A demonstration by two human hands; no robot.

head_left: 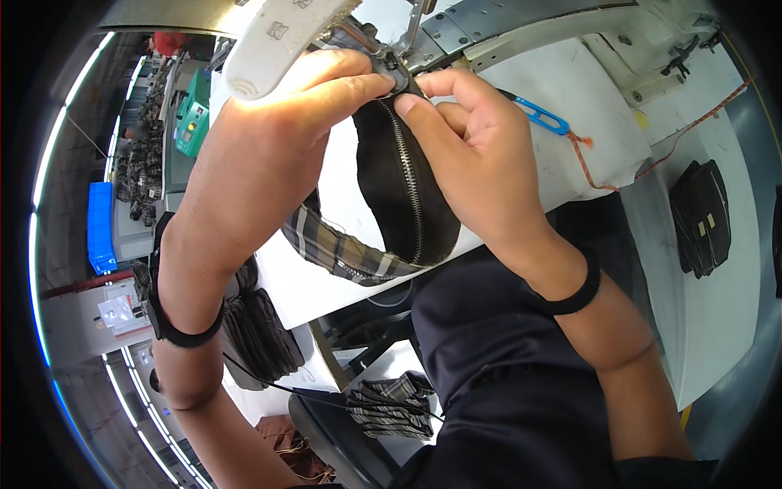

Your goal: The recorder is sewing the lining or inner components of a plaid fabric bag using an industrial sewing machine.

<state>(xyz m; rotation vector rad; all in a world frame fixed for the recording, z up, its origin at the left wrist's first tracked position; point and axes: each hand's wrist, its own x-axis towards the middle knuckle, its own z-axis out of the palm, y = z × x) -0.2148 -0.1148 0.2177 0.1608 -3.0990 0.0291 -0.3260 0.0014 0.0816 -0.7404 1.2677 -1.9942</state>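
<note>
I have the white table (590, 90) across the centre, and the sewing machine (505, 34) reaching over it along the top of the frame. The cloth (379, 171), dark with a plaid band, curves from upper centre down to the middle. My left hand (305, 102), upper centre-left, has its fingertips together at the cloth's upper end; I can't tell whether they pinch or only press. My right hand (485, 151) pinches that same end between thumb and forefinger. Blue snips (542, 116) lie just right of it. A metal zip (410, 175) runs down the cloth.
</note>
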